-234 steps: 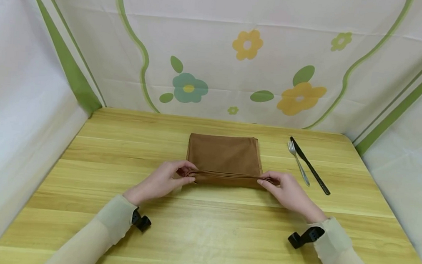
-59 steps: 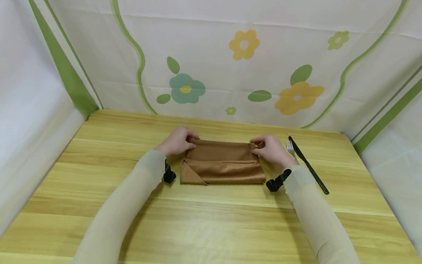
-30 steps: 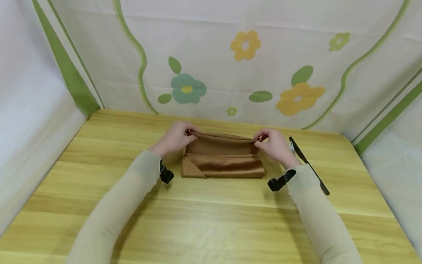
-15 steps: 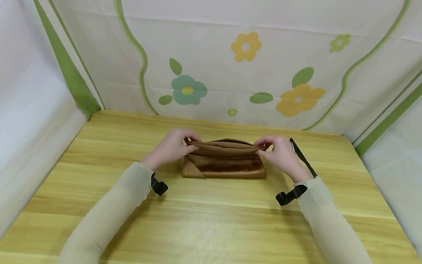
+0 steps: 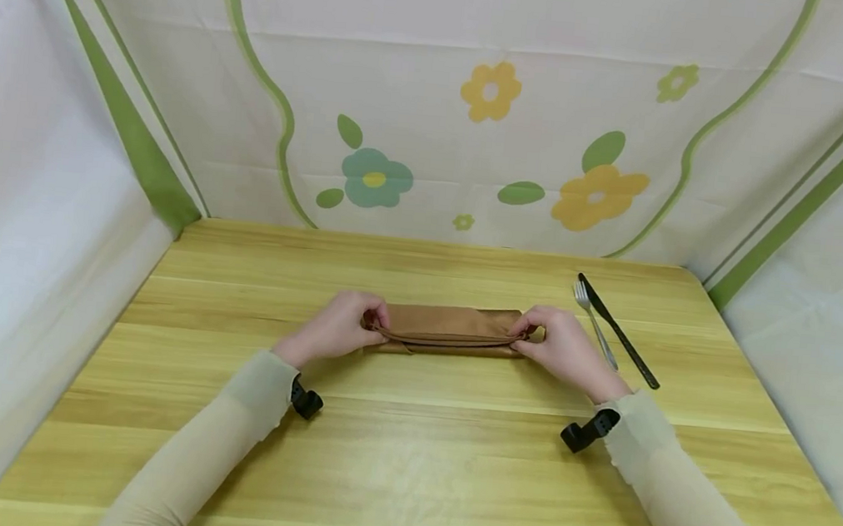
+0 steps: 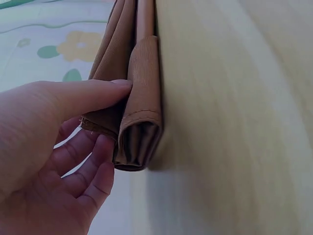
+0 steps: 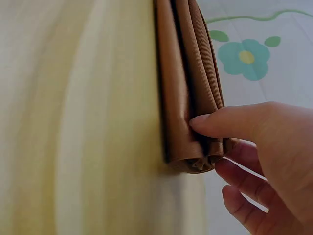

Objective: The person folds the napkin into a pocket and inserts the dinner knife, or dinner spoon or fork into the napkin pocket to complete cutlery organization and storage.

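Observation:
A brown cloth napkin (image 5: 439, 321), folded into a narrow band, lies across the table in the head view. My left hand (image 5: 341, 325) pinches its left end between thumb and fingers. At the opposite end, my right hand (image 5: 565, 346) grips the cloth the same way. The left wrist view shows the left thumb (image 6: 105, 93) pressed on the front of the layers, beside a stitched hem. Rolled layers show at the napkin's end (image 7: 176, 112) in the right wrist view, with the right thumb (image 7: 220, 122) on top and fingers behind.
A silver fork (image 5: 598, 327) and a black knife (image 5: 632, 350) lie side by side on the wooden table (image 5: 404, 462), right of the right hand. White fabric walls with printed flowers (image 5: 376, 177) stand behind the table and on both sides.
Both hands moved from the near edge to the far edge, lifted it and brought it toward the person over the near fold. The napkin went from a broad rectangle to a narrow band.

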